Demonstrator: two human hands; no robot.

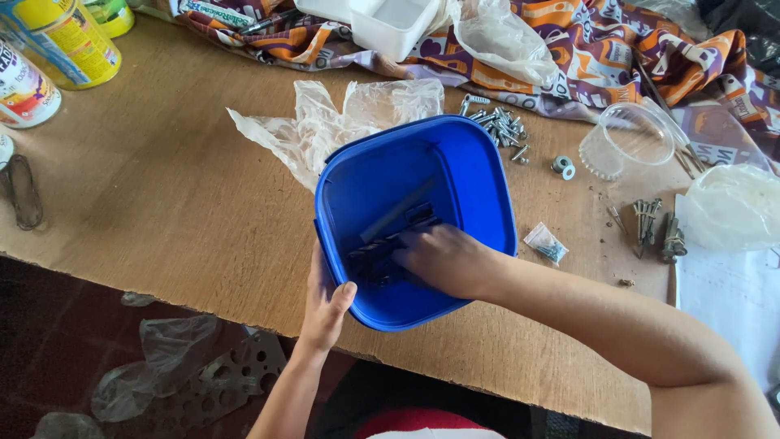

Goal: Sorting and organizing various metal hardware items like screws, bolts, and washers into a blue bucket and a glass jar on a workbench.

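From the head camera, looking down, a blue plastic tub (455,175) sits tilted at the near edge of a brown wooden table (162,203), its open mouth turned up toward the viewer. The left hand (325,305) grips the tub's near-left rim, thumb hooked over the edge and the palm against the outside wall. The right hand (443,258) reaches inside the tub, fingers bent down onto a cluster of dark metal pieces (390,236) lying on its floor (long, flat strips, as far as can be told); whether it has actually closed around them cannot be seen, since the fingertips are hidden. So the dark pieces lie directly under and just left of the right hand, within the tub. Behind the tub lies a crumpled clear plastic glove (325,122), and to its right a heap of screws (497,123), a clear plastic cup (627,140) on its side and a patterned cloth (601,49).
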